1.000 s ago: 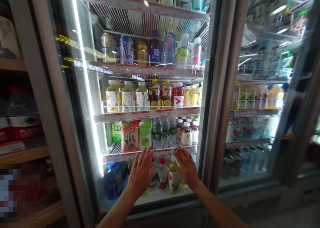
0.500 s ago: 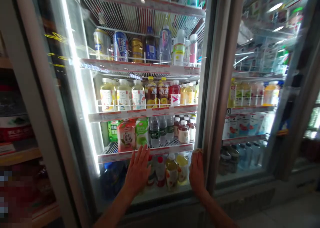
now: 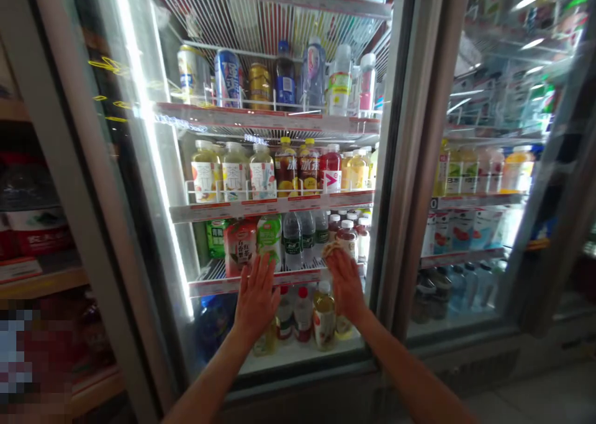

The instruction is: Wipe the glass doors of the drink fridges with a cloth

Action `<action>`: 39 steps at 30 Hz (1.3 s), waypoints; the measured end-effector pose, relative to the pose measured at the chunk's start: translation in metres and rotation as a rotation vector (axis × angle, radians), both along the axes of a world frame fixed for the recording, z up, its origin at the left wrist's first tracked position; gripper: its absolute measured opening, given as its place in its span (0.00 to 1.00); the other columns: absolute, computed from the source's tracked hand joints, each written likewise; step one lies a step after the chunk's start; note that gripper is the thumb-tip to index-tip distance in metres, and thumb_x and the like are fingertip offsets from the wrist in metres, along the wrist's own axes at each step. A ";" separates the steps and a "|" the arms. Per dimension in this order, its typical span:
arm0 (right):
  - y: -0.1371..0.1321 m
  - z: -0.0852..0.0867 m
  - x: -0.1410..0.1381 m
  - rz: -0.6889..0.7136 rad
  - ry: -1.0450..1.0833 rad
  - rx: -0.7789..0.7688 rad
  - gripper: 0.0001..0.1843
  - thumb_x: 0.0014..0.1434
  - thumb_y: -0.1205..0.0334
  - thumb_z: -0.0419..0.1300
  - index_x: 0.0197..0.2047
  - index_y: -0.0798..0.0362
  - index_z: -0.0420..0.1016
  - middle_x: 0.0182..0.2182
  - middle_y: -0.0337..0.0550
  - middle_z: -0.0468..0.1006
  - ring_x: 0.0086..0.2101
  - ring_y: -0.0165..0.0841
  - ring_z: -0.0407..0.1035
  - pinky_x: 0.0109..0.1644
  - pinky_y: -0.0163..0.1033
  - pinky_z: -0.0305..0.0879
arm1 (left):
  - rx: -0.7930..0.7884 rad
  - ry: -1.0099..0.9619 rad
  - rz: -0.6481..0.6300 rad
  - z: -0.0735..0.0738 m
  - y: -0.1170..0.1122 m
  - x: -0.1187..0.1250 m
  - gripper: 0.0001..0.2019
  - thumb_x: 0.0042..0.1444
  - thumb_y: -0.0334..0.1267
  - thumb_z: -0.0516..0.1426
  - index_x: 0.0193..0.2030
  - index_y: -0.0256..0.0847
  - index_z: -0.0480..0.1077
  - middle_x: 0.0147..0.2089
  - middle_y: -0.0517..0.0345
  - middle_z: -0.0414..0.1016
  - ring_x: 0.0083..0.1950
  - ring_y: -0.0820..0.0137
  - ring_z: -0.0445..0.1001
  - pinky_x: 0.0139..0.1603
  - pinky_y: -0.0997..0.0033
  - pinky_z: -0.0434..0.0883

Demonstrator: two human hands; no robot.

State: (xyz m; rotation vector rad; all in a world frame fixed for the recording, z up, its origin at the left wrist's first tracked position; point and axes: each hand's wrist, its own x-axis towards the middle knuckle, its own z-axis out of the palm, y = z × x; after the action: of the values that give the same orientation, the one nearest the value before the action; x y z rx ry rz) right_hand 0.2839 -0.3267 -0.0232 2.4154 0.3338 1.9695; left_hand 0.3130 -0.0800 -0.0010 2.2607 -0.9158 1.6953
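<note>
A glass door (image 3: pixel 279 362) of a lit drinks fridge stands in front of me. My left hand (image 3: pixel 257 300) lies with outstretched fingers against the glass, low and left of centre, and holds nothing. To its right, my right hand (image 3: pixel 345 287) presses a light brown cloth (image 3: pixel 333 248) to the pane; most of the cloth is hidden under the fingers. Behind the glass, a red drink carton (image 3: pixel 239 244) and a green bottle (image 3: pixel 269 234) show just above my left hand. Small dark-red bottles (image 3: pixel 347 234) with white caps are behind my right fingertips.
Metal door frames (image 3: pixel 421 163) separate this door from a second fridge door (image 3: pixel 475 225) on the right. Inside, wire shelves (image 3: pixel 270 210) hold several bottles and cans. On the left, a wooden shelf (image 3: pixel 46 287) carries packaged goods. A bright light strip (image 3: pixel 153 144) runs down the left.
My right hand has moved left and up across the glass with the cloth, away from the door's right frame. The left hand stays against the pane, slightly higher. The view has shifted slightly.
</note>
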 end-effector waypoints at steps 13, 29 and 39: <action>0.030 0.021 0.008 0.046 -0.049 0.056 0.34 0.61 0.73 0.45 0.68 0.46 0.45 0.64 0.46 0.58 0.65 0.39 0.48 0.64 0.53 0.55 | -0.011 0.026 0.066 -0.002 0.015 0.006 0.36 0.57 0.33 0.49 0.69 0.36 0.36 0.68 0.44 0.52 0.71 0.60 0.44 0.68 0.52 0.50; -0.007 0.052 0.008 -0.006 -0.182 0.231 0.33 0.61 0.72 0.44 0.69 0.49 0.43 0.67 0.50 0.50 0.65 0.44 0.46 0.63 0.59 0.54 | -0.042 0.025 0.072 -0.005 0.010 0.008 0.36 0.58 0.35 0.51 0.69 0.37 0.36 0.69 0.45 0.49 0.71 0.61 0.41 0.69 0.52 0.46; 0.043 0.046 0.010 0.099 0.002 -0.114 0.35 0.60 0.75 0.45 0.68 0.46 0.45 0.63 0.42 0.60 0.65 0.37 0.48 0.65 0.50 0.53 | -0.074 -0.006 0.038 -0.002 0.011 0.006 0.35 0.58 0.35 0.50 0.69 0.38 0.37 0.70 0.46 0.47 0.71 0.60 0.43 0.68 0.51 0.48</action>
State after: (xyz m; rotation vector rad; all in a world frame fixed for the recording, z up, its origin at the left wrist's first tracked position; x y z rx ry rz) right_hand 0.2941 -0.2836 0.0224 2.3736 0.5609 1.9280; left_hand 0.3193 -0.0695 -0.0032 2.2402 -0.8022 1.7227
